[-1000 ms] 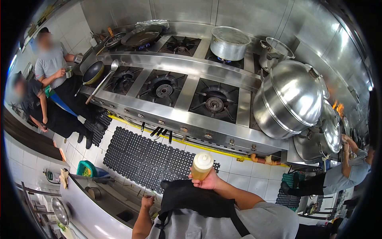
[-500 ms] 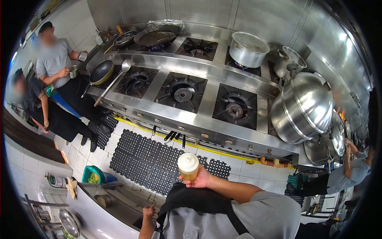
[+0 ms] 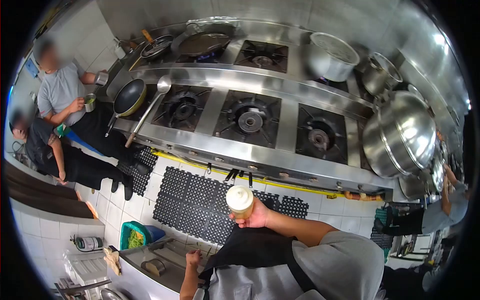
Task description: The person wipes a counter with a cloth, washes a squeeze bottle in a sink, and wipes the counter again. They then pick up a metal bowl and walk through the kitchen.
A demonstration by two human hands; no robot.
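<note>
My right hand (image 3: 256, 214) is wrapped round a squeeze bottle (image 3: 240, 201) with a white cap and a yellowish content, held upright in front of my dark apron. My left hand (image 3: 193, 257) hangs low by my side with its fingers curled in, and nothing shows in it. Near it is a steel counter (image 3: 170, 280) with a small metal pot (image 3: 153, 266) on the shelf. Beyond the bottle stands a long gas stove (image 3: 240, 140).
On the stove are a wok (image 3: 129, 97), a long ladle (image 3: 150, 110), a lidded pot (image 3: 334, 56) and a big steel steamer (image 3: 400, 132). Two people (image 3: 62, 95) stand at the left, another (image 3: 442, 212) at the right. A green-lined bin (image 3: 135, 236) sits by the counter.
My view has turned left, so the stove and the bin appear farther right. The bottle stays in my right hand. My left hand is slightly higher in view.
</note>
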